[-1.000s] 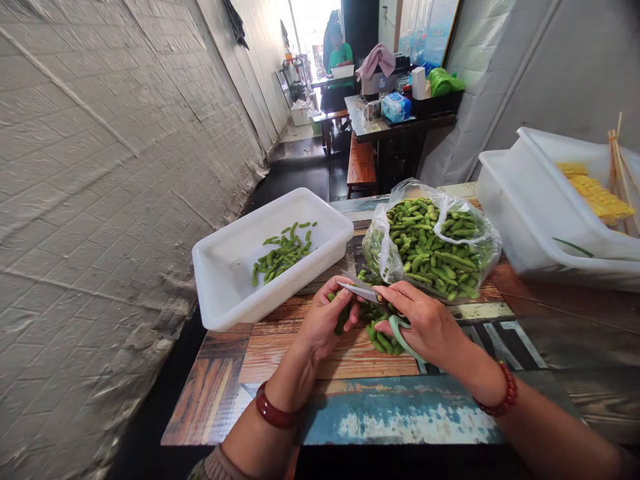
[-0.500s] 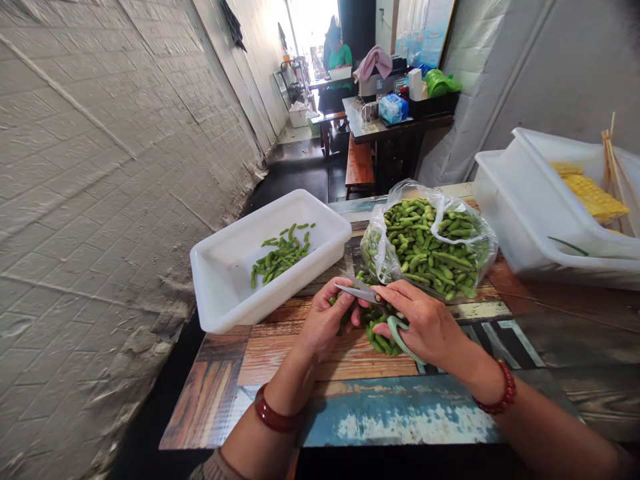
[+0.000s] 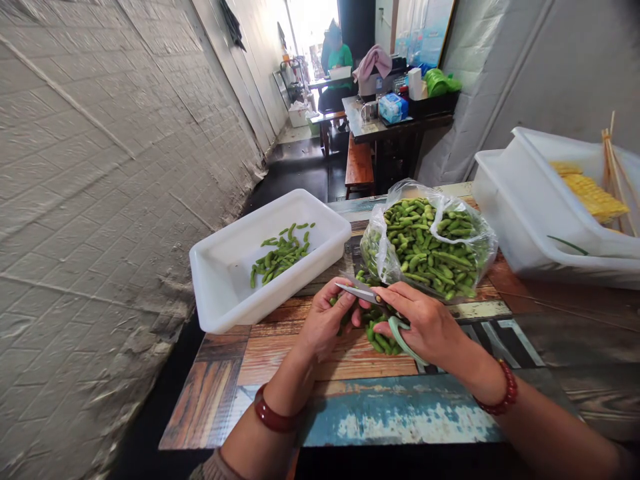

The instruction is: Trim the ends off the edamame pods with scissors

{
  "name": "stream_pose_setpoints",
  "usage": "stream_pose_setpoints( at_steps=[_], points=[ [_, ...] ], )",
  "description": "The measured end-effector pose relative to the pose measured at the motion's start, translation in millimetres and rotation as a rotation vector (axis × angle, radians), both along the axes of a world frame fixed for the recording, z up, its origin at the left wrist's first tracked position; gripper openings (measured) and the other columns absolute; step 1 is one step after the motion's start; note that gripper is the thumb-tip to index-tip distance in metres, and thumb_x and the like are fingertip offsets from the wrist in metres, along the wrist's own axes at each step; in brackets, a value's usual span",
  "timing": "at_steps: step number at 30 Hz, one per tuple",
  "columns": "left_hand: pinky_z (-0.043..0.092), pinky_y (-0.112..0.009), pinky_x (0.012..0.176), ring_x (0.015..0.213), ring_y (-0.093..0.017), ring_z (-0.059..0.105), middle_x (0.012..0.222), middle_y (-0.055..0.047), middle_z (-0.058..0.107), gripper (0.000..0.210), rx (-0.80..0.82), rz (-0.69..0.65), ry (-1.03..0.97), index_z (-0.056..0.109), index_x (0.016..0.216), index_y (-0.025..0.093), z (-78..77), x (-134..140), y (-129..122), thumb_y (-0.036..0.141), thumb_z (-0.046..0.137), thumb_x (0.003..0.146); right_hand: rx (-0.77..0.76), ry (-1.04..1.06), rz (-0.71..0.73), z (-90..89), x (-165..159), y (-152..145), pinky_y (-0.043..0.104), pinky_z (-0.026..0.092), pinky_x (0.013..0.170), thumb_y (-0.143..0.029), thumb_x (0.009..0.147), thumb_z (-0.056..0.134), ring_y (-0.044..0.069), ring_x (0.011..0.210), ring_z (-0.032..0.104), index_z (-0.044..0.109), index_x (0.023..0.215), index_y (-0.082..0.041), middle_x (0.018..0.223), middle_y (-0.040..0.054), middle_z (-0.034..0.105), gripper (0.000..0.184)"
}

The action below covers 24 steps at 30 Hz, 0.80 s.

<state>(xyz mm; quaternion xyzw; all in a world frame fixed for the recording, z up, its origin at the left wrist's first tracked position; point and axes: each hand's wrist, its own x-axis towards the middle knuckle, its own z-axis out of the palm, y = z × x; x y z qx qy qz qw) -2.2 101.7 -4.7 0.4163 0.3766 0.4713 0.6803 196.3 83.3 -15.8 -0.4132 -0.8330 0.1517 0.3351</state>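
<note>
My right hand (image 3: pixel 425 323) is closed on a pair of scissors (image 3: pixel 400 333) with pale green handles. The blades point left, across the fingers of my left hand (image 3: pixel 327 317). That hand is closed around green edamame pods, mostly covered by its fingers. Beneath both hands a small pile of edamame pods (image 3: pixel 383 341) lies on the table. Behind my right hand stands a clear plastic bag (image 3: pixel 383 250), open and full of edamame (image 3: pixel 435 247). To the left a white tub (image 3: pixel 220 293) holds a small heap of pods (image 3: pixel 283 257).
The patterned wooden table (image 3: pixel 400 417) ends at its near edge before me. White tubs (image 3: pixel 520 227) with yellow packs (image 3: pixel 593 190) and wooden sticks stand at the right. A rough wall (image 3: pixel 100 200) runs along the left. Farther off, a person in green (image 3: pixel 340 59) sits beyond a bench (image 3: pixel 359 163).
The scissor blades have drawn together, where they stood slightly apart before. Both hands stay in nearly the same place.
</note>
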Motion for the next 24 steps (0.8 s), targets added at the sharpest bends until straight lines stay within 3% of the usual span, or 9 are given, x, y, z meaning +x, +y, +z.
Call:
stream_pose_setpoints(
  at_steps=[7, 12, 15, 19, 24],
  points=[
    [0.032, -0.017, 0.042, 0.051, -0.007, 0.053, 0.072, -0.002, 0.067, 0.028, 0.009, -0.025, 0.022, 0.06, 0.08, 0.016, 5.3, 0, 0, 0.04, 0.073, 0.08, 0.002, 0.006, 0.007, -4.1, 0, 0, 0.038, 0.059, 0.082, -0.029, 0.091, 0.061, 0.024, 0.094, 0.068, 0.051, 0.135, -0.022, 0.111, 0.0104, 0.065, 0.046],
    [0.031, -0.016, 0.038, 0.046, -0.008, 0.05, 0.069, 0.001, 0.063, 0.028, -0.047, 0.044, -0.082, 0.062, 0.096, 0.019, 7.2, -2, 6, 0.036, 0.074, 0.077, 0.033, 0.104, -0.061, -9.0, 4, 7, 0.036, 0.058, 0.079, -0.035, 0.089, 0.065, 0.023, 0.089, 0.067, 0.057, 0.126, -0.02, 0.099, 0.0091, 0.066, 0.041],
    [0.03, -0.016, 0.038, 0.048, -0.008, 0.049, 0.068, 0.001, 0.06, 0.023, -0.056, 0.051, -0.075, 0.061, 0.079, 0.017, 5.6, -6, 10, 0.037, 0.072, 0.078, 0.052, 0.173, -0.088, -9.4, 5, 10, 0.037, 0.057, 0.082, -0.036, 0.089, 0.066, 0.023, 0.089, 0.066, 0.058, 0.125, -0.018, 0.096, 0.009, 0.067, 0.042],
    [0.029, -0.018, 0.042, 0.048, -0.008, 0.043, 0.056, 0.002, 0.052, 0.031, -0.016, -0.018, 0.13, 0.058, 0.063, 0.016, 3.5, -6, 10, 0.039, 0.072, 0.079, 0.038, 0.178, -0.096, -9.0, 5, 11, 0.038, 0.057, 0.082, -0.037, 0.088, 0.066, 0.023, 0.09, 0.066, 0.06, 0.125, -0.019, 0.095, 0.0085, 0.068, 0.042],
    [0.042, -0.025, 0.062, 0.067, -0.016, 0.055, 0.07, -0.004, 0.065, 0.009, 0.276, -0.171, 0.438, 0.072, 0.072, 0.016, -2.0, 2, 4, 0.023, 0.079, 0.071, 0.042, 0.169, -0.097, -9.6, 5, 11, 0.037, 0.057, 0.081, -0.038, 0.088, 0.066, 0.023, 0.09, 0.066, 0.06, 0.126, -0.02, 0.096, 0.0085, 0.068, 0.043]
  ],
)
